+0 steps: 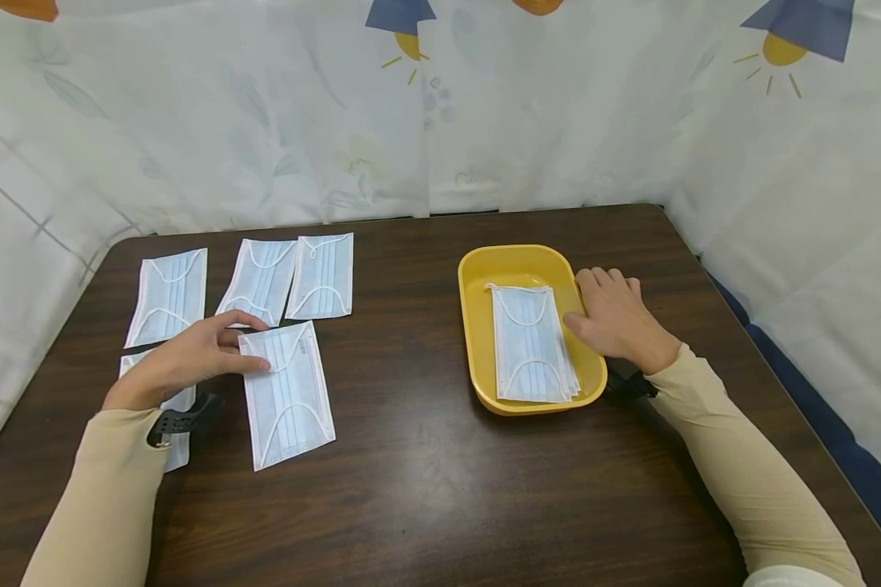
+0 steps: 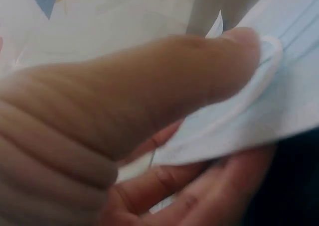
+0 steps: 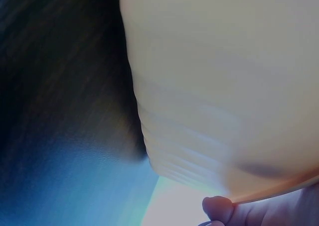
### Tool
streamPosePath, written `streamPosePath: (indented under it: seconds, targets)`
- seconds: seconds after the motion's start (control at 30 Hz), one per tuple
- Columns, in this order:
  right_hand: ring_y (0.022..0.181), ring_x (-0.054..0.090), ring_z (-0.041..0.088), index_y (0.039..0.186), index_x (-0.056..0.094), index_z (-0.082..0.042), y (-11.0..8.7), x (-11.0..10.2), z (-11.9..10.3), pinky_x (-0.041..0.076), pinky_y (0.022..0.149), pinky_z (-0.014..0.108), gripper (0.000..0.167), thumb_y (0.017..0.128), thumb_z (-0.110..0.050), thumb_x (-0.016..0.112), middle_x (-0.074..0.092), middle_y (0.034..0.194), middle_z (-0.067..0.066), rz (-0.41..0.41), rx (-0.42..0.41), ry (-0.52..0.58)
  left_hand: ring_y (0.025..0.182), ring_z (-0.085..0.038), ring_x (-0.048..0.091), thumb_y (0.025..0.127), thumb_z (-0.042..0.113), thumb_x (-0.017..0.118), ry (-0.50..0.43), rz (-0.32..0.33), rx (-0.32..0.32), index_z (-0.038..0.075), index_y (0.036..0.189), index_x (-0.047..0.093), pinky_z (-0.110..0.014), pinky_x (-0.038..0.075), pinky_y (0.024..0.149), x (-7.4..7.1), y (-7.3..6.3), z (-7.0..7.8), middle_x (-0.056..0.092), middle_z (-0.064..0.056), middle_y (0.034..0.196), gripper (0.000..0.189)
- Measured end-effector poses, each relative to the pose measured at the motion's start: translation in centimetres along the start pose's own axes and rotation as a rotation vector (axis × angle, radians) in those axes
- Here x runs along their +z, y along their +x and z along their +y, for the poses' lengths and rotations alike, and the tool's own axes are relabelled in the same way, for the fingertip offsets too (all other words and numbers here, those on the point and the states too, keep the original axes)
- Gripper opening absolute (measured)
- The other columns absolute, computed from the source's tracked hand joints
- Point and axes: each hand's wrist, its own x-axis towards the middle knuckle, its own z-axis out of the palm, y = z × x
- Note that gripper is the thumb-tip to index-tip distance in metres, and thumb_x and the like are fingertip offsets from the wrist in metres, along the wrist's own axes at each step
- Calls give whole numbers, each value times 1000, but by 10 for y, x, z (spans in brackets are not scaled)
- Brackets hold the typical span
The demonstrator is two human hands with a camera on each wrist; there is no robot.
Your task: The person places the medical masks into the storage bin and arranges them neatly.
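In the head view my left hand (image 1: 201, 355) pinches a pale blue face mask (image 1: 288, 395) at its upper left edge, thumb on top and fingers beneath. The left wrist view shows the thumb (image 2: 199, 71) lying over the mask's white ear loop (image 2: 269, 71). My right hand (image 1: 617, 318) grips the right rim of a yellow plastic tray (image 1: 473, 359), with the thumb on the inner side and the fingers over the edge. Inside the tray lies a small stack of face masks (image 1: 532, 346). The tray's ribbed outer wall (image 3: 199, 86) fills much of the right wrist view.
Two more masks, a left one (image 1: 260, 281) and a right one (image 1: 321, 277), lie side by side at the back. Another mask (image 1: 167, 295) is farther left, and one below it (image 1: 179, 448) is partly covered by my left arm. A white printed curtain (image 1: 338, 122) hangs behind the dark wooden table (image 1: 426, 505).
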Motion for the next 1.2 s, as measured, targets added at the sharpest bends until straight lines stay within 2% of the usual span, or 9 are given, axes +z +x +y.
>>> streamPosePath:
  seconds: [0.13, 0.27, 0.37, 0.53, 0.73, 0.87, 1.03, 1.13, 1.2]
  targets:
    - [84, 41, 32, 101, 53, -3, 0, -1, 0, 26, 75, 42, 23, 92, -24, 50, 49, 88, 11, -2, 0, 2, 92, -11, 68, 90, 31, 81, -23, -25, 33, 10, 150, 38, -28, 53, 83, 2, 0, 1, 73, -13, 118, 76]
    - [85, 41, 32, 102, 52, -3, 0, -1, -1, 26, 76, 43, 24, 92, -24, 50, 49, 89, 12, -7, 2, 2, 95, -13, 68, 93, 32, 78, 6, 0, 50, 7, 142, 42, -32, 53, 85, 4, 1, 3, 73, -14, 119, 66]
    - [85, 40, 32, 102, 52, -3, 0, -2, -1, 26, 75, 43, 24, 92, -25, 50, 49, 89, 11, -14, 5, 3, 92, -12, 69, 95, 31, 76, 22, 16, 71, 5, 136, 47, -30, 53, 82, 6, 1, 4, 74, -12, 113, 57]
    - [86, 41, 32, 104, 53, -3, 0, -2, -1, 26, 75, 43, 25, 92, -25, 50, 49, 90, 11, -26, 12, 6, 90, -13, 74, 97, 27, 73, -10, 8, 107, 3, 136, 48, -24, 58, 79, 9, 3, 6, 74, -13, 108, 53]
    - [87, 41, 32, 105, 53, -3, 0, -2, -1, 26, 76, 43, 26, 92, -25, 50, 50, 90, 11, -26, 14, 12, 88, -11, 71, 90, 25, 81, -81, -7, 114, 5, 140, 45, -21, 55, 79, 10, 3, 7, 73, -9, 107, 65]
    - [86, 41, 32, 102, 53, -4, -1, -2, -1, 25, 75, 42, 23, 92, -25, 50, 49, 89, 11, -18, 9, 9, 88, -9, 71, 89, 25, 83, -102, -11, 143, 4, 130, 51, -19, 53, 79, 11, 3, 8, 74, -3, 101, 56]
    - [86, 41, 32, 102, 53, -4, -1, -2, -1, 26, 75, 43, 24, 91, -25, 50, 49, 89, 11, -8, 7, 11, 83, -12, 70, 91, 29, 81, -110, -9, 153, 5, 115, 56, -27, 61, 76, 15, 3, 10, 73, -2, 95, 42]
    - [85, 41, 32, 102, 53, -4, -1, -1, -1, 26, 75, 43, 23, 91, -25, 50, 49, 89, 11, -3, 5, 10, 82, -15, 72, 92, 26, 79, -168, -35, 158, 2, 118, 56, -36, 65, 75, 17, 5, 10, 75, -6, 98, 42]
    - [85, 41, 32, 101, 53, -4, -1, -1, -1, 26, 75, 43, 23, 91, -24, 50, 49, 88, 11, -1, 4, 7, 84, -15, 73, 93, 22, 78, -183, -51, 162, 1, 125, 54, -35, 65, 76, 18, 5, 10, 74, -8, 102, 45]
